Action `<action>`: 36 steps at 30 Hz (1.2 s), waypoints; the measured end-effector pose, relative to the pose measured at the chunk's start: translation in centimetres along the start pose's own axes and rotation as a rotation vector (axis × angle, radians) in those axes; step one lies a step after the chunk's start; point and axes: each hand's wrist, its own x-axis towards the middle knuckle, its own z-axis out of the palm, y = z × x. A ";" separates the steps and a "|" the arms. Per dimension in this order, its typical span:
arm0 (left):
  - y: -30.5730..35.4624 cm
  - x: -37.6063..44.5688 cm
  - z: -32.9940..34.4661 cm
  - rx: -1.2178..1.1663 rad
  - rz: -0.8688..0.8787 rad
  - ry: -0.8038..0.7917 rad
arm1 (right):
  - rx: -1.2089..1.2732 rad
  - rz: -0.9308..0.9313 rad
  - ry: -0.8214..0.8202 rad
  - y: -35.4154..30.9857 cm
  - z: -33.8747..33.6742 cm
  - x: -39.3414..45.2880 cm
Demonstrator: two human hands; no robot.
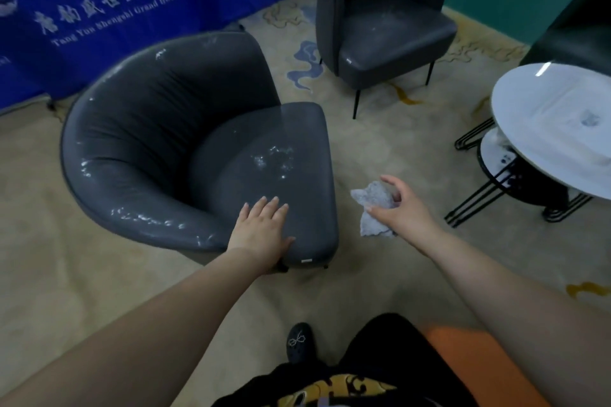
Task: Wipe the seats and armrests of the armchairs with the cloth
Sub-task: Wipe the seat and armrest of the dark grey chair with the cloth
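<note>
While a patterned beige carpet (380,142) covers the floor, a round white surface (555,129) stands at right. Blue banners (99,10) read "Tang Yun Shengshi Grand Hotel". The left hand (261,231) lies flat, fingers spread, on the near armchair (165,149) seat; the right hand (403,208) pinches the grey cloth (373,205) above the carpet. A second armchair (386,26) stands behind.

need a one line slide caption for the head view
Left hand rests flat on the dark grey leather armchair seat while the right hand holds a crumpled grey cloth beside it.

"tang yun shengshi grand hotel", blue banner (99,10)
</note>
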 end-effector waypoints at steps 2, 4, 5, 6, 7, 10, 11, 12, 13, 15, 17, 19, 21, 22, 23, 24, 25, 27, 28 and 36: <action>-0.4 0.9 -0.3 0.000 -0.018 0.001 | 0.020 -0.010 -0.039 -0.6 0.3 1.6; -0.7 1.9 -0.6 -0.009 -0.049 -0.009 | -0.034 -0.034 -0.092 -1.0 0.4 3.4; -0.8 2.5 -0.7 -0.016 -0.068 -0.012 | -0.081 -0.051 -0.116 -1.2 0.4 4.5; -0.8 3.1 -0.8 -0.017 -0.087 -0.013 | -0.119 -0.069 -0.144 -1.3 0.3 5.6; -0.7 3.8 -0.9 -0.012 -0.104 -0.012 | -0.144 -0.084 -0.169 -1.5 0.2 6.9; -0.5 6.0 -1.4 -0.010 -0.173 -0.015 | -0.161 -0.140 -0.210 -2.5 -0.1 11.3; -0.4 6.7 -1.5 -0.022 -0.212 -0.009 | -0.162 -0.166 -0.223 -3.0 -0.2 12.9; -0.1 7.3 -1.6 -0.035 -0.251 -0.010 | -0.165 -0.188 -0.245 -3.5 -0.4 14.5; 0.1 7.9 -1.7 -0.055 -0.288 -0.015 | -0.168 -0.197 -0.273 -4.0 -0.6 16.1; 0.8 8.9 -1.6 -0.098 -0.364 -0.035 | -0.168 -0.200 -0.337 -4.9 -1.1 18.9; 1.7 9.9 -1.4 -0.125 -0.441 -0.043 | -0.178 -0.226 -0.395 -5.8 -1.5 21.5; 2.3 10.9 -1.2 -0.170 -0.507 -0.047 | -0.214 -0.231 -0.442 -6.4 -1.8 23.8; 3.0 11.5 -0.7 -0.226 -0.584 -0.034 | -0.245 -0.246 -0.473 -6.7 -1.8 25.5; 3.4 11.7 -0.5 -0.246 -0.617 -0.031 | -0.262 -0.262 -0.486 -6.8 -1.7 26.3; 3.8 11.9 -0.3 -0.264 -0.643 -0.031 | -0.282 -0.274 -0.501 -6.9 -1.5 27.0; 4.1 12.0 -0.1 -0.282 -0.664 -0.034 | -0.303 -0.282 -0.517 -7.0 -1.3 27.7; 4.5 12.1 0.1 -0.300 -0.682 -0.036 | -0.323 -0.289 -0.536 -7.1 -1.0 28.2; 4.8 12.3 0.4 -0.332 -0.713 -0.044 | -0.336 -0.306 -0.575 -7.6 -0.3 29.1; 4.8 12.4 0.5 -0.346 -0.725 -0.051 | -0.331 -0.323 -0.596 -7.9 0.2 29.5; 0.2 16.0 1.0 -0.401 -0.795 -0.075 | -0.311 -0.332 -0.707 -11.1 4.5 34.0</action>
